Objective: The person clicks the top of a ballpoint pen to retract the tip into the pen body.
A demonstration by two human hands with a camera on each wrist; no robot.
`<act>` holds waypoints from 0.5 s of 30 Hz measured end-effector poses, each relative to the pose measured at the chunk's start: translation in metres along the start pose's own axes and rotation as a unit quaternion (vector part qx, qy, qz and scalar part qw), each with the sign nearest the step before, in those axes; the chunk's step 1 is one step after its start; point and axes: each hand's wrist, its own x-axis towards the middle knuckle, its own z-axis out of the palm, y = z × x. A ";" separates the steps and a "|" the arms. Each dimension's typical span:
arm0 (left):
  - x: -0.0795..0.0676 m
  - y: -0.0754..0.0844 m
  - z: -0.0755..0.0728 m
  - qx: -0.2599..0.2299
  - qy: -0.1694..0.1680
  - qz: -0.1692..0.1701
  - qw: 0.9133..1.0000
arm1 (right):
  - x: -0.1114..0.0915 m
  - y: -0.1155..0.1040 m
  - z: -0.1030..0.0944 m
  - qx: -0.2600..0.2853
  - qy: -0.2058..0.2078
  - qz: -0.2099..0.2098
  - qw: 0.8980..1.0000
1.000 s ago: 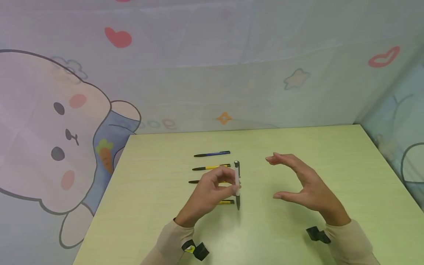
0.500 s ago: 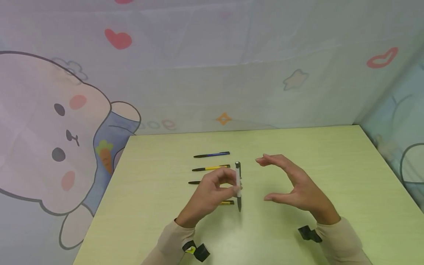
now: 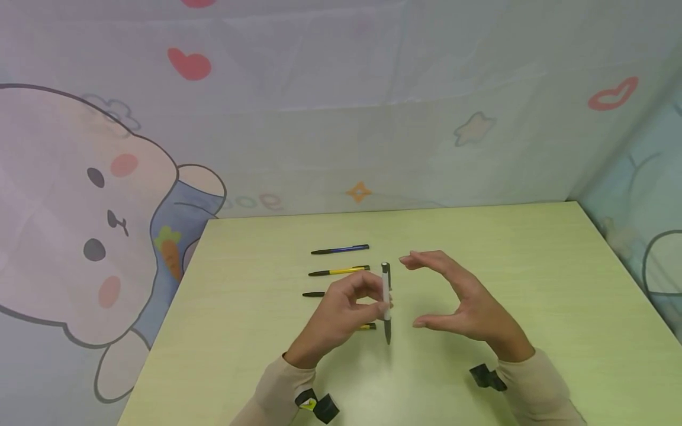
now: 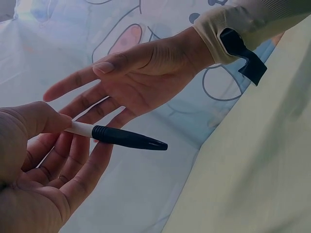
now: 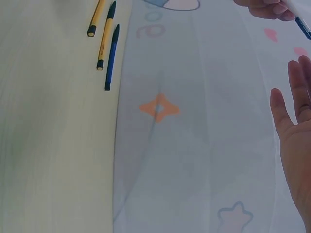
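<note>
A white pen with a black grip and tip [image 3: 386,294] is pinched between the thumb and fingers of my left hand [image 3: 341,307]. In the head view its dark tip points toward the near edge of the table. To its right, my right hand [image 3: 463,299] is held with thumb and fingers spread apart, touching nothing. The left wrist view shows the pen's black tip end [image 4: 129,138] jutting past the left fingers, with the right palm [image 4: 141,85] behind it. In the right wrist view the right hand [image 5: 296,145] has its fingers extended.
Left of and behind the left hand, several pens lie in a column on the pale table [image 3: 240,331]: a blue pen [image 3: 341,249], a yellow pen [image 3: 339,271], and others partly hidden by the hand. A printed cloth [image 3: 319,118] hangs behind the table.
My right hand has moved left, closer to the pen. My left hand has shifted slightly right, still pinching the white pen. The pens on the table stay put.
</note>
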 end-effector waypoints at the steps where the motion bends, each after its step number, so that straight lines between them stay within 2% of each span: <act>1: 0.000 0.000 0.000 0.001 -0.001 0.001 1.000 | 0.001 0.000 0.001 0.001 -0.001 -0.003 1.000; 15: 0.000 0.001 0.003 0.005 -0.005 0.004 1.000 | 0.005 0.000 0.011 -0.005 -0.003 -0.022 1.000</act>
